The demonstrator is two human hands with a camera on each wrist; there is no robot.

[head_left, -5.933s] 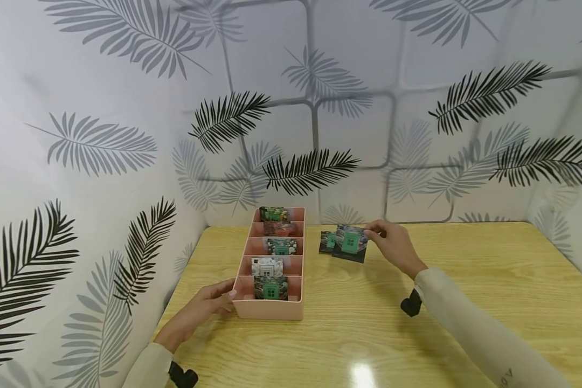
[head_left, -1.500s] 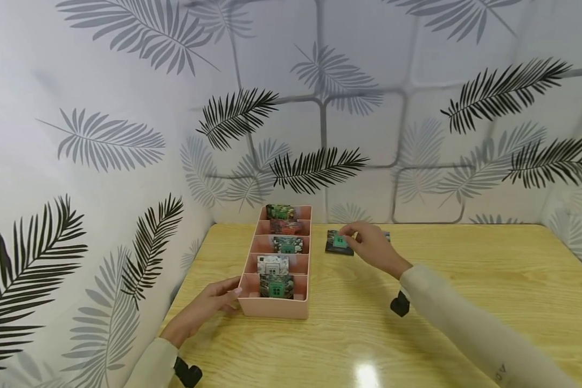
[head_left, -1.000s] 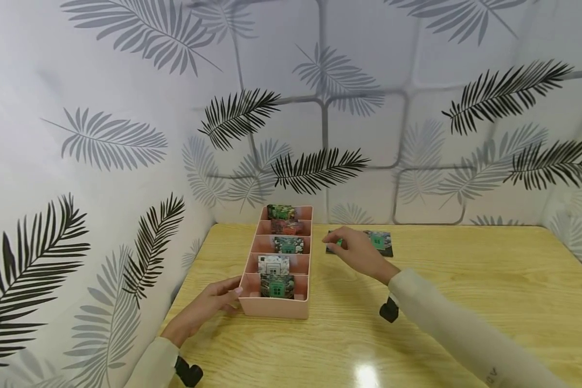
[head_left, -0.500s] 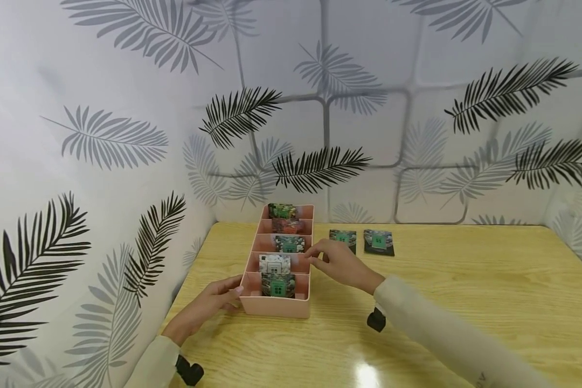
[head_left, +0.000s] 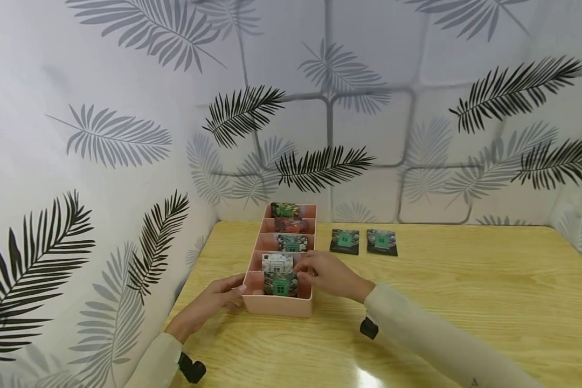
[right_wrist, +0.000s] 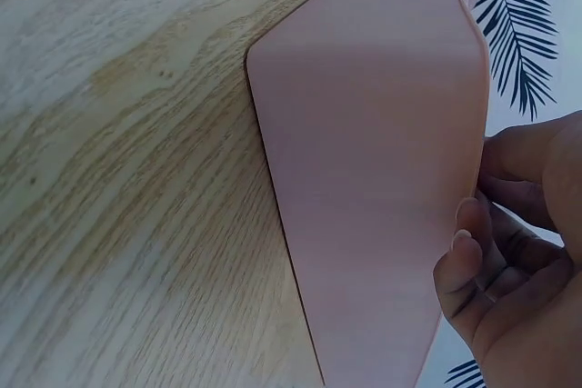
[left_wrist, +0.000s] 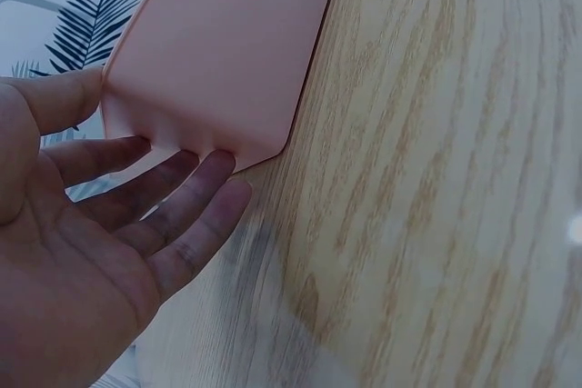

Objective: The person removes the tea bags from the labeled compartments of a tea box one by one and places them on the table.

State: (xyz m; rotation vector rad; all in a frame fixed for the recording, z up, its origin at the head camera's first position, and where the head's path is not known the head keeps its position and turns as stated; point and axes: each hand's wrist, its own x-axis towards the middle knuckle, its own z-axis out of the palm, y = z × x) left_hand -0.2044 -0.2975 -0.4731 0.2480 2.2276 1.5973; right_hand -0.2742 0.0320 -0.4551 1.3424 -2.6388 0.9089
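Note:
A pink box with compartments (head_left: pixel 277 308) stands on the table, its slots holding picture-printed sachets. My left hand (head_left: pixel 212 302) grips the near left corner, thumb at the rim and fingers against the outer wall, as the left wrist view shows. My right hand (head_left: pixel 331 274) reaches over the right rim, its thumb and index fingertips right at the upper right edge of the dark green-labelled sachet (head_left: pixel 280 285) in the nearest compartment. Just behind is a white sachet (head_left: pixel 277 263). In the right wrist view those fingertips are hidden behind the box wall; I cannot tell whether they pinch the sachet.
Two dark sachets with green labels, a left one (head_left: pixel 345 242) and a right one (head_left: pixel 382 242), lie side by side right of the box. Farther compartments hold a white-flowered sachet (head_left: pixel 292 243), a red one (head_left: pixel 291 225) and a green one (head_left: pixel 285 209). A leaf-patterned wall borders the wooden table (head_left: pixel 441 291).
The right hand set a dark sachet down at the right, left the other one lying beside it, and moved left and nearer to the box's front compartment. The left hand stays at the corner.

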